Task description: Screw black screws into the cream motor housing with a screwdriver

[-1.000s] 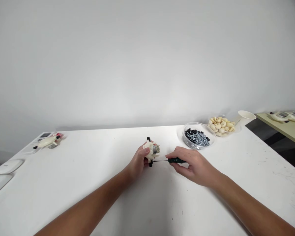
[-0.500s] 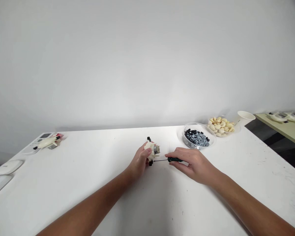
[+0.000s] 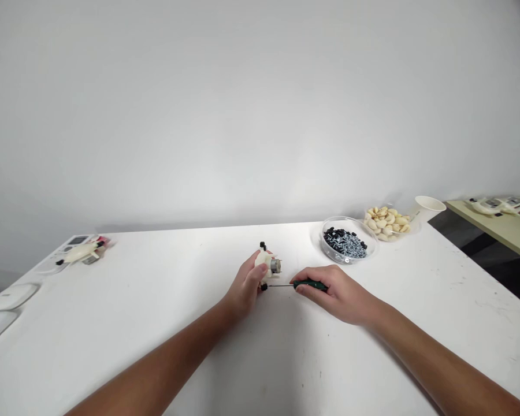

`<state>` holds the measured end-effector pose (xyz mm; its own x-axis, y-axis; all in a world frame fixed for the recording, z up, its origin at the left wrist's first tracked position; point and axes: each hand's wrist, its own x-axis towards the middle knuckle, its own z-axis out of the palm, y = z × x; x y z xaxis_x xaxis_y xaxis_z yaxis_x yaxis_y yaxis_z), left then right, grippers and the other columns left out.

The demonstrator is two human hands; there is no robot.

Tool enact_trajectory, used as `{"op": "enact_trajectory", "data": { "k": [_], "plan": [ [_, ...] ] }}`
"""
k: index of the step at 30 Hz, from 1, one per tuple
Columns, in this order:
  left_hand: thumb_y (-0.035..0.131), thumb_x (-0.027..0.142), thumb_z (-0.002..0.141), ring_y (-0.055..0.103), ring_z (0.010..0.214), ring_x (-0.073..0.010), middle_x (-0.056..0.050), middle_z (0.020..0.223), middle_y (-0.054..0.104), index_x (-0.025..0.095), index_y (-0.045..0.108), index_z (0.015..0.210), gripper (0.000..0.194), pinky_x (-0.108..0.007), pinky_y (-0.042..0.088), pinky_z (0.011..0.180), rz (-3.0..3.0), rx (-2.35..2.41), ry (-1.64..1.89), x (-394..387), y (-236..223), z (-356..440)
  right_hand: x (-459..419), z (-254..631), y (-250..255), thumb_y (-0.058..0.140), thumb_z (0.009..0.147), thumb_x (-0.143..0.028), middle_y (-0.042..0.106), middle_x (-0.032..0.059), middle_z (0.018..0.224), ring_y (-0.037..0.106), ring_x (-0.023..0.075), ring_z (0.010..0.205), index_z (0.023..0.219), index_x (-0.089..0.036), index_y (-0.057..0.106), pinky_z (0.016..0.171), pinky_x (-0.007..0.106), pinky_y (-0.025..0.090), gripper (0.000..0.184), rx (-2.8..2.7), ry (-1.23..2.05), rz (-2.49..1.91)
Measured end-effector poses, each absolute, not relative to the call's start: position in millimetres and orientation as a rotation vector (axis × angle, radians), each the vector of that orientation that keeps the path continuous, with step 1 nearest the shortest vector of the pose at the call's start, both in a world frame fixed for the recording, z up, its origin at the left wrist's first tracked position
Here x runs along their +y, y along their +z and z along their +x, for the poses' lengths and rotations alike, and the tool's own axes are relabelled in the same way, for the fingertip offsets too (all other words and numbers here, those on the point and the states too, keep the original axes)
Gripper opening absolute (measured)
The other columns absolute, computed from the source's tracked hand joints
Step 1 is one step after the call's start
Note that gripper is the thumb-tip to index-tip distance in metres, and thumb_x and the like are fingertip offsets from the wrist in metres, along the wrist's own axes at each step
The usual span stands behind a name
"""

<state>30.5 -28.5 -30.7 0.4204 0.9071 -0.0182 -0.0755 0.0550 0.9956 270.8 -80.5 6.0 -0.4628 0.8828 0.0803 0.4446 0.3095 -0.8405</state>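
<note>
The right hand (image 3: 340, 292) sits a little lower than half a second ago, its fingers wrapped further along the screwdriver (image 3: 311, 285), whose shaft now lies almost level; the left hand (image 3: 245, 283) has hardly moved. I take this as a fresh grip for turning, so the driving work seems under way but not visibly finished. Counted from the largest down, there is one wall (image 3: 260, 115), one white table (image 3: 134, 289), and one pale green table (image 3: 502, 231) bearing what look like two cream units (image 3: 485, 205). There are two hands: the left pinches a cream case (image 3: 263, 258) between thumb and fingers, most of those fingers hidden behind it, and the right has thumb and fingers closed round the one screwdriver. That case is held above the middle of the white table, with one silver motor (image 3: 276, 266) facing right and two black knobs (image 3: 262, 245), at top and bottom; the tip reaches the lower one, though contact is too small to confirm. One spare cream unit (image 3: 80, 252) lies far left. Over on the right are one clear dish (image 3: 338, 258), one paper cup (image 3: 430, 205), and cream pieces (image 3: 387, 224), black pieces (image 3: 340, 236) and screws (image 3: 353, 247), all too many to count.
</note>
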Motion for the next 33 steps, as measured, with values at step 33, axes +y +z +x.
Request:
{"op": "enact_trajectory", "data": {
  "k": [33],
  "plan": [
    [0.050,0.062,0.092,0.045,0.067,-0.0171,-0.002,0.078,0.056,0.018,0.057,0.096,0.044,-0.029,0.039,0.063,1.373,0.860,0.981,-32,-30,36,-84,260,0,0.065,0.102,-0.040,0.060,-0.0028,0.081,0.051,0.0129,0.072,0.092,-0.021,0.060,0.061,0.024,0.037,0.021,-1.865,1.280,-1.215]
  ]
}}
